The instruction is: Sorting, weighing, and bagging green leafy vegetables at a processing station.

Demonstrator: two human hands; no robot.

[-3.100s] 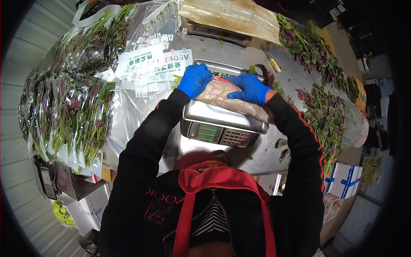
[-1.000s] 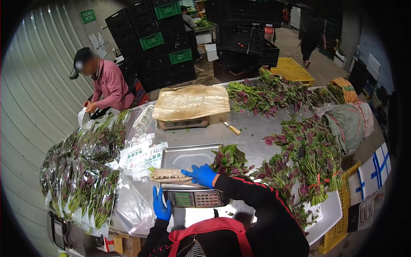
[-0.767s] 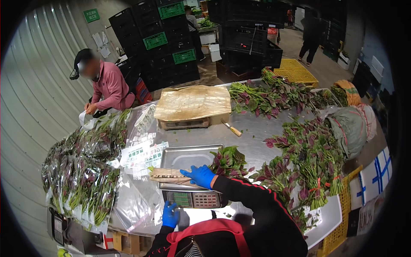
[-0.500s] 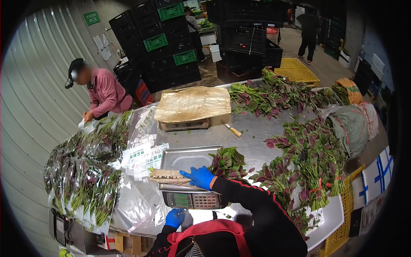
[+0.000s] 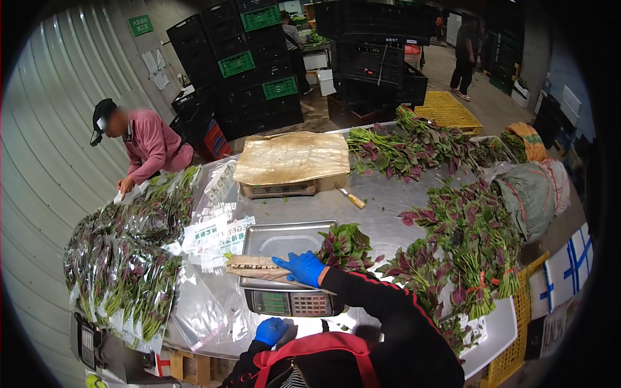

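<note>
My right hand (image 5: 302, 268), in a blue glove, grips a bunch of red amaranth (image 5: 346, 247) round its brown paper wrap (image 5: 253, 266). The bunch lies across the metal tray (image 5: 278, 238) of a digital scale (image 5: 292, 302), its purple-green leaves past the tray's right side. Stem ends peek out at the wrap's left end. My left hand (image 5: 271, 330), also blue-gloved, rests near the table's front edge, just below the scale, with its fingers curled in; nothing shows in it.
Bagged amaranth (image 5: 123, 258) is heaped at left, where a person in pink (image 5: 152, 142) handles a bag. Loose amaranth (image 5: 466, 233) covers the right side. A knife (image 5: 351, 197) lies behind the scale, near a paper-covered box (image 5: 291, 158). Black crates (image 5: 259, 71) stand beyond the table.
My left hand has shifted slightly right and its fingers are drawn in. My right hand keeps its place on the bunch. The person in pink has leaned lower over the bags.
</note>
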